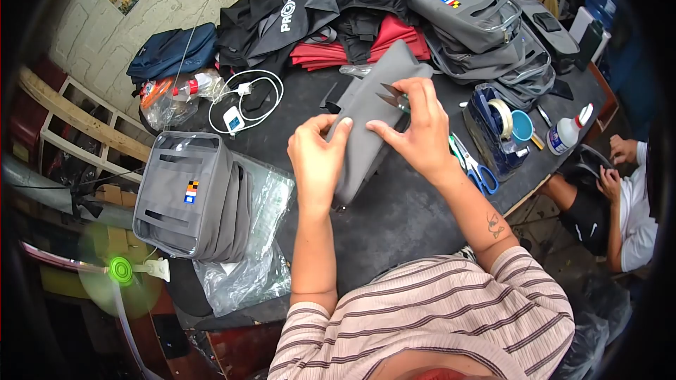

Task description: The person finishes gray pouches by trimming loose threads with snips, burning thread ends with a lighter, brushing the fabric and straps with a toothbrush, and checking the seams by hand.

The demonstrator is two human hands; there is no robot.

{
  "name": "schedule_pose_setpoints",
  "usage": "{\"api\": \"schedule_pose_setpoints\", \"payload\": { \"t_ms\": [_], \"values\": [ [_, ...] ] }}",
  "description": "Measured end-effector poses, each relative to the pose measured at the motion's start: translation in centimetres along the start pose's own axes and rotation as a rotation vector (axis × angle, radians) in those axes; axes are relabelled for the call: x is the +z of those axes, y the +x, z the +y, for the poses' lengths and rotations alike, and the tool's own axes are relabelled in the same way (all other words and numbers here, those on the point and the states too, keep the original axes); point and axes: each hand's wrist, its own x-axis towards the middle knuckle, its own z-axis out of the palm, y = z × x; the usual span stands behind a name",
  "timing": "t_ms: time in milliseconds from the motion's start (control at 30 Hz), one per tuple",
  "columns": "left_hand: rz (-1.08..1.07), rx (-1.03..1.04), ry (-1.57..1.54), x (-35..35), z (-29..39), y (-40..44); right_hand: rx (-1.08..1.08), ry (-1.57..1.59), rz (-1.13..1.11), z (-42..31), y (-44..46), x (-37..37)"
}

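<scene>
A grey fabric bag (362, 137) is held up slantwise over the dark table. My left hand (317, 158) is closed on its left edge, the thumb pressed on the cloth. My right hand (421, 127) is closed round a pair of thread snips (389, 96), whose blades point left over the bag. The right thumb rests against the grey fabric too. Dark strap pieces show at the bag's left side. Its underside and the snips' handle are mostly hidden.
A stack of grey pouches (183, 197) stands at left on clear plastic (264, 214). Grey backpacks (465, 10) and red cloth (401, 39) lie behind. At right are blue-handled scissors (483, 177), a tape dispenser (493, 137) and a white bottle (569, 130). Another person (627, 197) sits beyond the table's edge.
</scene>
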Motion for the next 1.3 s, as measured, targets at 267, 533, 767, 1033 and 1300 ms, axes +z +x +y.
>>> {"api": "schedule_pose_setpoints", "payload": {
  "t_ms": [267,533,767,1033,1300],
  "values": [
    [-0.191,0.22,0.204,-0.9,-0.9,3.5,0.057,-0.101,-0.109,1.1,-0.1,1.3],
    [-0.448,0.522,0.289,-1.5,0.8,4.0,0.068,-0.168,-0.157,0.7,-1.1,0.2],
    [-0.47,0.6,0.28,-0.6,0.8,3.1,0.065,-0.179,-0.153,1.0,-1.8,-1.1],
    [-0.31,0.667,0.458,1.2,-0.2,0.7,-0.069,-0.274,-0.268,-0.9,-1.0,-3.4],
    [-0.24,0.628,0.314,1.4,-0.7,0.3,-0.263,-0.365,-0.335,-1.9,0.0,-2.6]
  ]
}}
